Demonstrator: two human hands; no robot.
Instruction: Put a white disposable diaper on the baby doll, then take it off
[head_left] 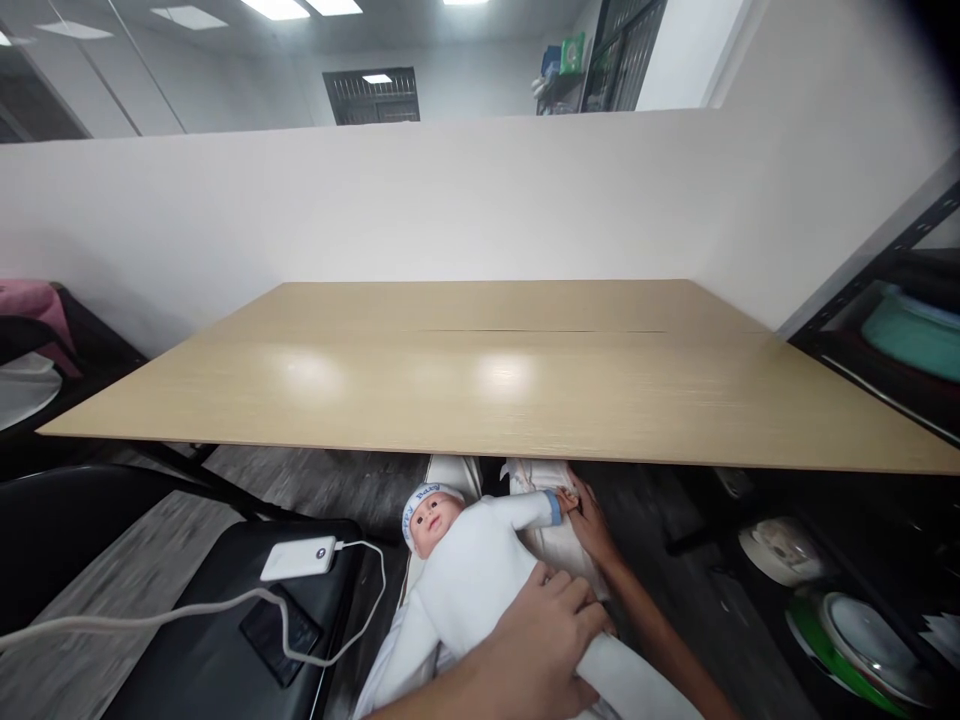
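Note:
A baby doll [465, 570] in a white suit and a white cap with blue letters lies on its back across my lap, just below the table's front edge. My left hand [544, 635] rests over the doll's lower body, with its fingers curled round the white suit near the hip. My right hand [589, 520] reaches along the doll's far side. Its fingertips pinch the doll's small hand at the blue cuff [553, 505]. White cloth [536, 478] lies under the doll's arm, partly hidden by the table.
A long light-wood table [495, 380] spans the view, backed by a white partition. On a black chair at left lie a white power bank [298, 558] with its cable and a dark phone [279, 630]. A dark shelf with bowls [862, 630] stands at right.

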